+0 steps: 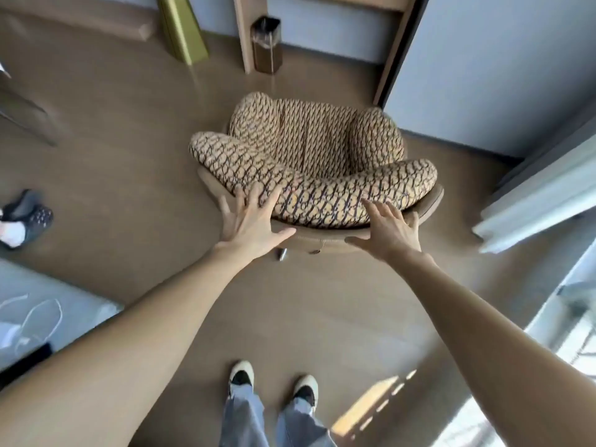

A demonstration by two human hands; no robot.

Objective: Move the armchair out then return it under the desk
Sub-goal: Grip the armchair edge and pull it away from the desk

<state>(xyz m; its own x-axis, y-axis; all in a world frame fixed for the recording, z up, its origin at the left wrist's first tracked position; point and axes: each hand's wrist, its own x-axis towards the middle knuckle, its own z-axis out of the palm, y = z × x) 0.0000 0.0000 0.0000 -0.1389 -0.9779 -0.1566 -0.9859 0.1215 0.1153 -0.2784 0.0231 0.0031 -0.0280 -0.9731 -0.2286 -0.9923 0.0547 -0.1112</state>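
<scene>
Both hands spread wide on the armchair (309, 162) back rim: my left hand (254, 224) at seven o'clock, right hand (387, 230) at five; chair stands clear of the desk (322, 27) at twelve

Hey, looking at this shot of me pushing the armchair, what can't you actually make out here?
Head view only:
- Desk: only its legs show; the top is cut off by the upper edge.
- Armchair base: hidden under the cushion and shell; only one metal foot tip peeks out.
- Left hand and right hand: fingers spread at the back rim, grip unclear.
- Bin contents: too blurred.
</scene>
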